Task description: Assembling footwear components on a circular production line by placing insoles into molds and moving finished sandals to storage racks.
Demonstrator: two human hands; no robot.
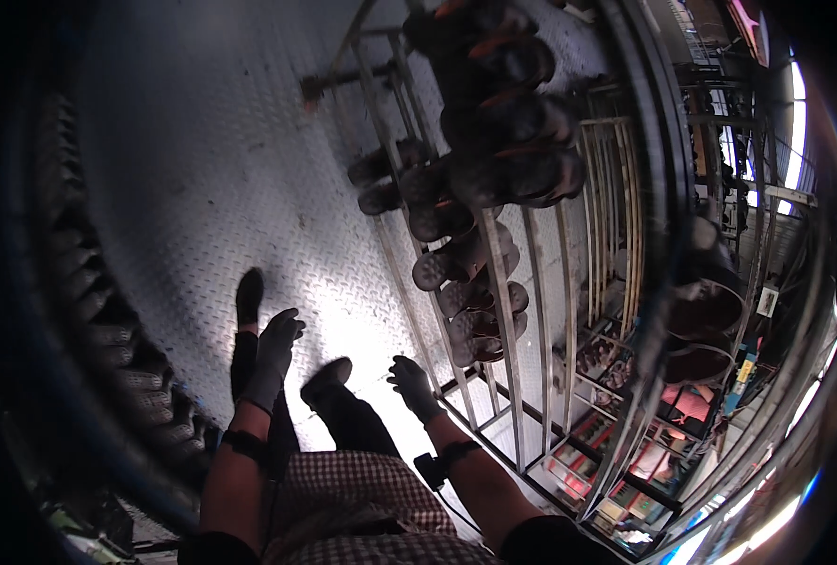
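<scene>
My left hand [276, 350], in a dark grey glove, hangs over the metal floor in front of my body. Its fingers are loosely bent and hold nothing. My right hand [413, 387], gloved too, is beside the near end of a metal rack [531, 325], with fingers bent, apart and holding nothing visible. Dark boots [517, 155] sit along the rack's top bars, some with orange-brown parts. Lower on it are more dark shoes [475, 297], soles facing outward.
Tread-plate flooring [183, 179] spreads ahead, with a bright light patch. Along the left runs a row of dark footwear [141, 381] with ridged soles. Beyond the rack at right are large dark boots [706, 306] and red trays [574, 466]. My own shoes [327, 379] stand below.
</scene>
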